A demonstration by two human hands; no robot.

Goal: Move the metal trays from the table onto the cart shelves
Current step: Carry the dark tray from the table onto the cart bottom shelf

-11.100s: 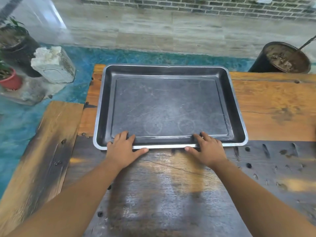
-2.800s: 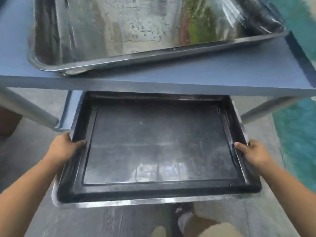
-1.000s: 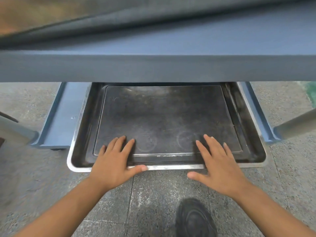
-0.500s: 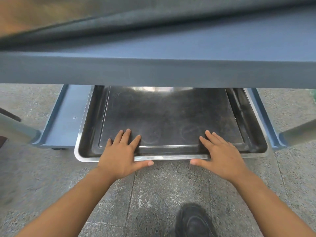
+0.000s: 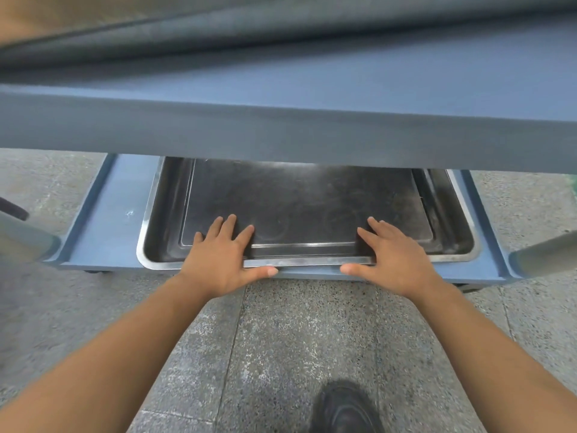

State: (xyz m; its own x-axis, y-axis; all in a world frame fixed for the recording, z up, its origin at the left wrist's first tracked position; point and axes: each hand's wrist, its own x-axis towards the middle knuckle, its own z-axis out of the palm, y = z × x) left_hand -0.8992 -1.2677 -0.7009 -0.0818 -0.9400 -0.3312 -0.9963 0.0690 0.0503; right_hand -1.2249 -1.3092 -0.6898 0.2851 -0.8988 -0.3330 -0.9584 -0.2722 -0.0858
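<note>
Nearest us, at five o'clock in the view, a rounded black shoe [image 5: 343, 407] stands on the floor [image 5: 281, 332], which is grey speckled stone in slabs with thin joints. Our two bare forearms reach forward above it. Our left hand [image 5: 221, 260] and right hand [image 5: 396, 260] lie flat on the near edge of the metal tray [image 5: 312, 198], at about seven and five o'clock of it. The fingers are straight and spread over the rim onto the dark inside, and the thumbs stretch toward each other just under the bright rolled rim, so neither hand is closed round anything.

The tray is a shallow rectangle with rounded corners, sloped walls and a dull, scuffed bottom with a raised flat panel and faint ring marks. It sits on the cart's lower shelf [image 5: 115, 214], smooth blue-grey with a raised lip. Its far part is hidden beneath the upper shelf [image 5: 281, 129], a thick matte slab across twelve o'clock. One round grey cart leg [image 5: 25, 242] shows at nine o'clock, and a second cart leg [image 5: 543, 256] at three.
</note>
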